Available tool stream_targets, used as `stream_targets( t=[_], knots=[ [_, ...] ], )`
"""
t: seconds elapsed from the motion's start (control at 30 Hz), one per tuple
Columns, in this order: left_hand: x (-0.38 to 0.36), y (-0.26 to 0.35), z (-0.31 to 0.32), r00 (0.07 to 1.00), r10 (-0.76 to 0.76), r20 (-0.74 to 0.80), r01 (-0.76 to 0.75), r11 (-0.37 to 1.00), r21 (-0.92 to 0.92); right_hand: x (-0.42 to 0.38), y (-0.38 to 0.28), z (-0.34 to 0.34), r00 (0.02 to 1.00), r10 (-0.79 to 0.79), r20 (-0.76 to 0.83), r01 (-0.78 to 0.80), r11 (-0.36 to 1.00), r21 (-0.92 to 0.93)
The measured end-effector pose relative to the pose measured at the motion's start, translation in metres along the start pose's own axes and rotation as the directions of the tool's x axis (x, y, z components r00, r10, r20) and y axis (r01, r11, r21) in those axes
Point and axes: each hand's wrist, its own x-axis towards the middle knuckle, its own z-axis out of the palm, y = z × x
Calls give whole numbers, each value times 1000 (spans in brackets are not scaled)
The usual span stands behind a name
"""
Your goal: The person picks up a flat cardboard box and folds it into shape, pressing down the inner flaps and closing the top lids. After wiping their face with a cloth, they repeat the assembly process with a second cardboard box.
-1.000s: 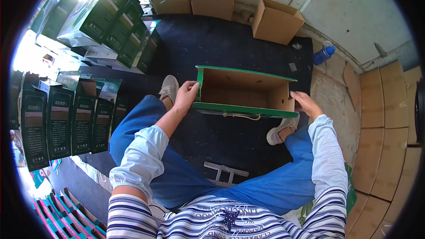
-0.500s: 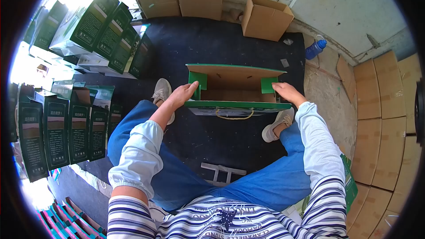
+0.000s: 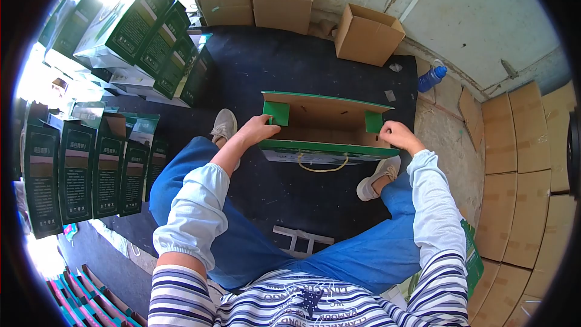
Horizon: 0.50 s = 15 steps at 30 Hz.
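Note:
A green gift carton [image 3: 327,145] with a brown inside stands open-topped on the dark mat between my feet. Its far lid panel is raised, and small green flaps show at both ends. A rope handle [image 3: 322,168] hangs on its near side. My left hand [image 3: 260,129] is closed at the carton's left end, fingers on the edge beside the green flap. At the opposite end my right hand [image 3: 401,137] has curled fingers pinching the right edge, just below the other flap. The fingertips of both hands are partly hidden.
Green printed cartons [image 3: 94,166] stand in rows on the left, with more [image 3: 142,36] stacked behind. Open brown boxes [image 3: 283,9] line the far wall. Brown cartons [image 3: 526,206] are piled at right, near a blue bottle [image 3: 432,77]. A grey frame [image 3: 302,239] lies before me.
My right hand has gone from lying on the right flap to a curled pinch lower on that end. My left fingers have curled in more. The view has shifted slightly.

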Motion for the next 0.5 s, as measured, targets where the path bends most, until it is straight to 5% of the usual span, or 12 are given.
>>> stream_targets(
  t=[0.1, 0.2, 0.3, 0.5],
  knots=[
    [3, -6, 1, 1000, 3, -17, -3, 1000, -14, 3, 24, 4, 995, -54, -83, 71, 973, 219],
    [1, -5, 1, 999, 17, -37, -17, 1000, -4, -7, 15, 0, 996, 52, -73, -48, 997, 57],
    [2, -7, 1, 999, 34, -38, -33, 999, 9, -14, 2, 5, 937, -82, -339, -36, 945, -326],
    [-4, -2, 0, 999, 29, -40, -30, 999, -25, -1, 0, 12, 828, -230, -511, -9, 906, -423]
  ],
)
